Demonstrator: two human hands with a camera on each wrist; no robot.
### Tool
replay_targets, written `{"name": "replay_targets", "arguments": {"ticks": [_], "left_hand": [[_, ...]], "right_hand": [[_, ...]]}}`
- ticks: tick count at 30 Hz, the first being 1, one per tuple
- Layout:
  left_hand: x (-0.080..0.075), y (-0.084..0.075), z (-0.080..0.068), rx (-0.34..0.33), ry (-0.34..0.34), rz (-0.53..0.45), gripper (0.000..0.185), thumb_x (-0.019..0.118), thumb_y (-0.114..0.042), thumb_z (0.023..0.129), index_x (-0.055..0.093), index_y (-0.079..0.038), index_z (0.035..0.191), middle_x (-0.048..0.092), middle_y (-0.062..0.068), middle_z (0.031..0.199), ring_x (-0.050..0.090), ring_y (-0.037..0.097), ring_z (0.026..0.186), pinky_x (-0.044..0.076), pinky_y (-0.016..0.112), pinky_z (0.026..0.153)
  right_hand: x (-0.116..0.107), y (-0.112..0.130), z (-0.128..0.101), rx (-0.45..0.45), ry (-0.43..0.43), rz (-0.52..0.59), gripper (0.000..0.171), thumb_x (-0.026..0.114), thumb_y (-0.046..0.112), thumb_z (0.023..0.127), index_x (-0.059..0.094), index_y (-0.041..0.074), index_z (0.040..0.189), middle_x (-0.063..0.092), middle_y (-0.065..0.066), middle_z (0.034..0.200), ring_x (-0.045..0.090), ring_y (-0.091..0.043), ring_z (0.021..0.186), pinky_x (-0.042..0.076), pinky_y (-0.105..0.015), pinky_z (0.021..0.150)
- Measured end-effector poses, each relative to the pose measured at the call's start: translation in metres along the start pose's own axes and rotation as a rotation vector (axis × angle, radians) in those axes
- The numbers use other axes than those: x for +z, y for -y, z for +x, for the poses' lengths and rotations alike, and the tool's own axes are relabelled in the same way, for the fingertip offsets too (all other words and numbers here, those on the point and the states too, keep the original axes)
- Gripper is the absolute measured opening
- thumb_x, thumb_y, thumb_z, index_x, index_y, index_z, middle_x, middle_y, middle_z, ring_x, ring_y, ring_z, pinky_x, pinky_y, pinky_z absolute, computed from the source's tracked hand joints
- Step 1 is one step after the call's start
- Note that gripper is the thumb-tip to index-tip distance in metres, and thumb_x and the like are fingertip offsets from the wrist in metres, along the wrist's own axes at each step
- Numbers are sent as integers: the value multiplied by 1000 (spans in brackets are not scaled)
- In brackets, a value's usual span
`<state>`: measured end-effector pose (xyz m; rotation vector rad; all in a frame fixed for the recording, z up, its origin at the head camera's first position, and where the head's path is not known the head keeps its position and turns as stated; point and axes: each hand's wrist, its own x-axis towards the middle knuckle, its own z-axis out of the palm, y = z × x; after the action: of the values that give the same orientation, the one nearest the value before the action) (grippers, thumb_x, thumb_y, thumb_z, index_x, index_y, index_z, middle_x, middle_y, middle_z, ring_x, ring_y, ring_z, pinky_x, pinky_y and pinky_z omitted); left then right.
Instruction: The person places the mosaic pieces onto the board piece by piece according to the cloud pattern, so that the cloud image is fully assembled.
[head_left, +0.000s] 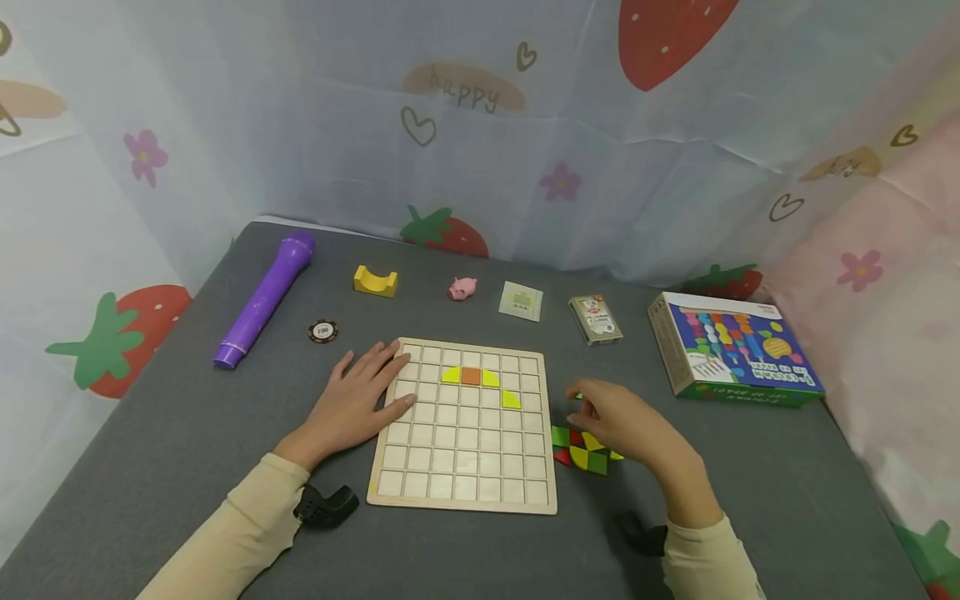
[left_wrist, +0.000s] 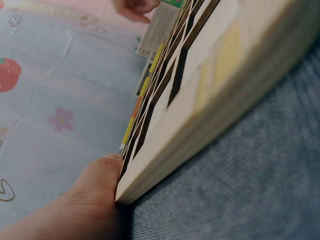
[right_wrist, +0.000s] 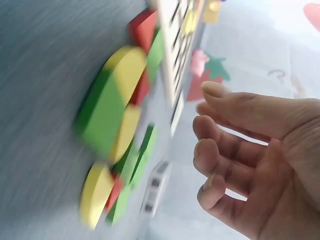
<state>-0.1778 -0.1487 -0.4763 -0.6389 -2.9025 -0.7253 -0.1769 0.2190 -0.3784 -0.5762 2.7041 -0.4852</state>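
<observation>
A wooden grid board (head_left: 467,462) lies flat on the dark grey table. In its upper rows sit an orange square tile (head_left: 470,377) and several yellow rounded tiles (head_left: 511,400). My left hand (head_left: 356,410) rests on the board's left edge, fingers spread; the left wrist view has the thumb (left_wrist: 97,182) against the rim. Right of the board is a loose cluster of green, red and yellow tiles (head_left: 579,457). Over that cluster hovers my right hand (head_left: 622,421), fingers loosely bent. In the right wrist view, nothing shows between its thumb (right_wrist: 250,107) and fingers, and the tiles appear apart from it.
Along the back stand a purple microphone (head_left: 266,293), a yellow bridge-shaped block (head_left: 375,283), a pink pig figure (head_left: 462,288), a pale square card (head_left: 521,302) and a playing-card box (head_left: 596,319). A poker chip (head_left: 323,332) lies left; a colourful toy box (head_left: 742,350) sits right.
</observation>
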Motion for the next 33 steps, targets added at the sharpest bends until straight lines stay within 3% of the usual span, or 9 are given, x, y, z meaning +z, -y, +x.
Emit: {"name": "replay_targets", "arguments": {"ticks": [9,18,26,33], "left_hand": [[-1,1,0,-1,2,-1,69,53,-50,94,35,-14,150,25,9,158,21,30,145,9,60,114],[0,0,0,-1,9,-11,69,53,-49,94,35,-13,150,24,9,158,20,30,146,8,60,113],[2,2,1,2,11,-7,69,52,-51,95,34,-15,150,23,8,158,19,30,146,8,61,113],[1,2,0,0,8,-8,69,53,-51,94,34,-15,150,24,8,158,20,29,146,8,60,114]], "right_hand": [[4,-24,-23,44,26,-29,19,66,11,90,65,4,108,52,2,68,44,-11,58,38,-26,53],[15,-30,-18,64,20,-45,17,69,14,88,65,7,103,47,1,63,42,-11,56,34,-24,52],[18,-29,-11,44,-1,-88,25,70,15,88,63,9,112,49,-1,81,46,-14,70,41,-30,62],[18,-27,-8,90,-10,-87,20,71,15,88,58,7,101,55,-4,90,50,-17,77,47,-35,69]]}}
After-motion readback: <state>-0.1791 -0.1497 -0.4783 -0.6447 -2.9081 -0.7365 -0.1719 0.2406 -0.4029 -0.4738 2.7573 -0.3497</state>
